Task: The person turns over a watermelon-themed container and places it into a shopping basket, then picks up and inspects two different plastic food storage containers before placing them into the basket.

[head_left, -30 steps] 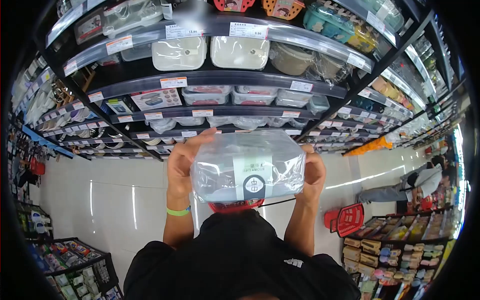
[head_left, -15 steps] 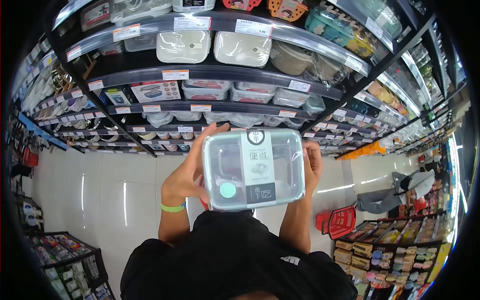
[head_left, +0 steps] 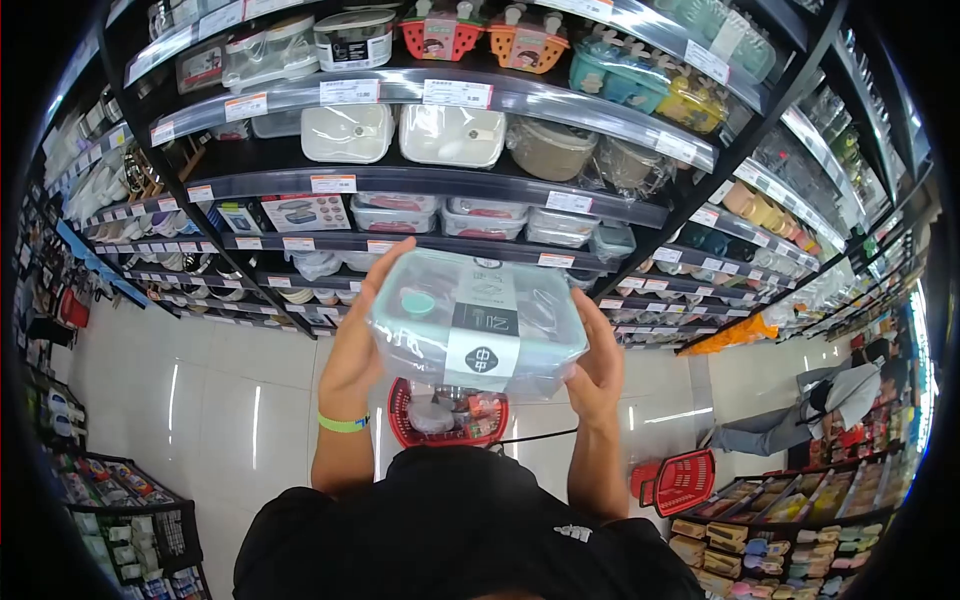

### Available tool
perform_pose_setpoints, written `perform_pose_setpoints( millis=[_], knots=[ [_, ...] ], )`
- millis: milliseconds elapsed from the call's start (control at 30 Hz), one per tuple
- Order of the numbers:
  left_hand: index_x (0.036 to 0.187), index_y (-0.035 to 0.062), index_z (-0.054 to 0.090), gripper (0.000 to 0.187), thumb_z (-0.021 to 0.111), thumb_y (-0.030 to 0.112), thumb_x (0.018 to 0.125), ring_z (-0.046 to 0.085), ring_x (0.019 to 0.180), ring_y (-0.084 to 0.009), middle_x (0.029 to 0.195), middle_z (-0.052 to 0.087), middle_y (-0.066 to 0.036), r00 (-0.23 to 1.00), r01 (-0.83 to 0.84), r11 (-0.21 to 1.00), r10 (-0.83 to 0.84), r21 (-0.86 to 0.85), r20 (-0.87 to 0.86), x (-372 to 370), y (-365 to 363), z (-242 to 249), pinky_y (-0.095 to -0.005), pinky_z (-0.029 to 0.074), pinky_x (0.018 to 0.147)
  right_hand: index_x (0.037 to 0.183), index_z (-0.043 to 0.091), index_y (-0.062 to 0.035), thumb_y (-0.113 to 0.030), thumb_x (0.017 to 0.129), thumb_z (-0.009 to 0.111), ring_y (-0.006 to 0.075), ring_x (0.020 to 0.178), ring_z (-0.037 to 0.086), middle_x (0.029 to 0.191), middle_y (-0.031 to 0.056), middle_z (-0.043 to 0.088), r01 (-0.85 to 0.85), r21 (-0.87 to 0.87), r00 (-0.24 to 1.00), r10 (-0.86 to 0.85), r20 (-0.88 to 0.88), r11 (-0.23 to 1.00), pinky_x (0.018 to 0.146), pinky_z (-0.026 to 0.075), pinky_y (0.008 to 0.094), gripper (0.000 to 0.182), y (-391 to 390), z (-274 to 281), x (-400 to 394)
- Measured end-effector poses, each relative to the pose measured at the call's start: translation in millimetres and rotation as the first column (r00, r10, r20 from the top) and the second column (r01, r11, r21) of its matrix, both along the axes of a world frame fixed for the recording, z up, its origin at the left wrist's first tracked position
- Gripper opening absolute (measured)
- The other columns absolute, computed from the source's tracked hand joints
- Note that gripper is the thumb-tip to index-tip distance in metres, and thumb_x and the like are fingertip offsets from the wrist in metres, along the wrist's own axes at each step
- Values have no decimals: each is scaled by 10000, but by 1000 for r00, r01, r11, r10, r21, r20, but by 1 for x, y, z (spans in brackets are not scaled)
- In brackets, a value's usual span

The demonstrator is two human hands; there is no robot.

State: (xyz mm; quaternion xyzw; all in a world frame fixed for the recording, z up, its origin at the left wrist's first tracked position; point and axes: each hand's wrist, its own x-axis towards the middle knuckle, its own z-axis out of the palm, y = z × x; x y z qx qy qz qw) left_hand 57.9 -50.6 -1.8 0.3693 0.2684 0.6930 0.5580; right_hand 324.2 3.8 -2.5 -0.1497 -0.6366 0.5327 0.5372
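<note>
A clear plastic lunch box (head_left: 415, 345) with a pale green lid and a grey-and-white paper band is held up in front of my chest. It is tilted, so both the lid and one long side show. My left hand (head_left: 355, 345), with a yellow-green wristband, grips its left end. My right hand (head_left: 598, 365) clasps the right end, thumb near the lower corner. Below the box, a red shopping basket (head_left: 398, 420) holds a clear-wrapped item and red packages; the box hides part of it.
Ahead rise shelves (head_left: 420, 182) of food containers, including white boxes (head_left: 450, 135) and strawberry-like red baskets (head_left: 440, 35). At right, a second red basket (head_left: 685, 482) stands on the floor near a person (head_left: 770, 428) in grey trousers. Display racks (head_left: 130, 520) flank me behind.
The lunch box has tipped and turned in my hands, bringing its long side into view, and shifted slightly left. The red basket beneath now shows. More of the upper shelves is in view.
</note>
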Motion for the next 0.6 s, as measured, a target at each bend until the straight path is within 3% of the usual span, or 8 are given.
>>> perform_pose_setpoints(
  millis=[33, 133, 167, 300, 367, 467, 533, 600],
  knots=[
    [1528, 58, 306, 687, 402, 521, 1030, 447, 1320, -178, 1447, 458, -77, 999, 5, 1000, -6, 11, 31, 8, 3, -3, -335, 376, 1102, 1480, 343, 91, -229, 886, 714, 236, 1193, 529, 1327, 150, 546, 53, -32, 998, -54, -33, 998, 1035, 385, 379, 769, -2, -3, 3],
    [1507, 65, 338, 654, 395, 515, 1037, 463, 1300, -175, 1408, 487, -70, 998, 57, 997, -58, -46, -12, 20, 8, -7, -330, 385, 1091, 1477, 349, 95, -280, 887, 727, 252, 1265, 502, 1377, 168, 525, 68, -102, 995, -75, -66, 992, 1066, 373, 391, 795, -1, -21, 17],
    [1472, 64, 377, 624, 361, 522, 1047, 545, 1189, -163, 1329, 536, -65, 999, 18, 997, -21, -75, -44, 25, 9, -9, -307, 468, 988, 1477, 349, 95, -280, 887, 727, 252, 1265, 502, 1377, 168, 525, 69, -106, 995, -77, -71, 992, 1066, 373, 391, 795, 0, -25, 21],
    [1444, 64, 401, 616, 297, 534, 1059, 603, 1039, -143, 1214, 589, -77, 985, 43, 986, -69, -164, -158, 29, 10, -10, -279, 525, 846, 1482, 344, 93, -299, 877, 742, 230, 1217, 523, 1336, 150, 538, 88, -185, 992, -102, -70, 979, 1041, 394, 369, 823, 7, -30, 32],
    [1426, 65, 413, 647, 226, 562, 1058, 617, 943, -131, 1124, 615, -89, 970, -43, 982, -3, -182, -244, 35, 12, -11, -266, 535, 744, 1492, 328, 88, -308, 864, 756, 223, 1208, 524, 1329, 141, 535, 71, -182, 993, -86, -76, 981, 1037, 397, 364, 857, 8, -28, 35],
    [1426, 67, 412, 673, 190, 581, 1053, 607, 927, -119, 1088, 618, -86, 956, -21, 982, -36, -190, -293, 39, 9, -4, -268, 532, 736, 1499, 320, 76, -310, 805, 813, 215, 1197, 521, 1316, 121, 523, -8, -182, 988, -20, -150, 983, 1032, 399, 359, 934, 4, -18, 36],
    [1435, 63, 406, 689, 172, 585, 1051, 599, 970, -130, 1119, 607, -91, 943, 4, 981, -68, -193, -326, 36, 8, -7, -278, 527, 773, 1494, 328, 66, -280, 753, 851, 221, 1216, 515, 1349, 119, 501, 70, -162, 997, -73, -15, 984, 1041, 395, 364, 971, 5, -21, 40],
    [1443, 59, 399, 704, 154, 589, 1049, 591, 1014, -140, 1150, 596, -97, 930, 25, 980, -96, -199, -356, 37, 7, -8, -288, 522, 810, 1486, 341, 65, -260, 747, 850, 228, 1232, 512, 1361, 125, 502, 81, -150, 996, -87, -34, 985, 1052, 389, 370, 955, 5, -21, 40]
  ],
)
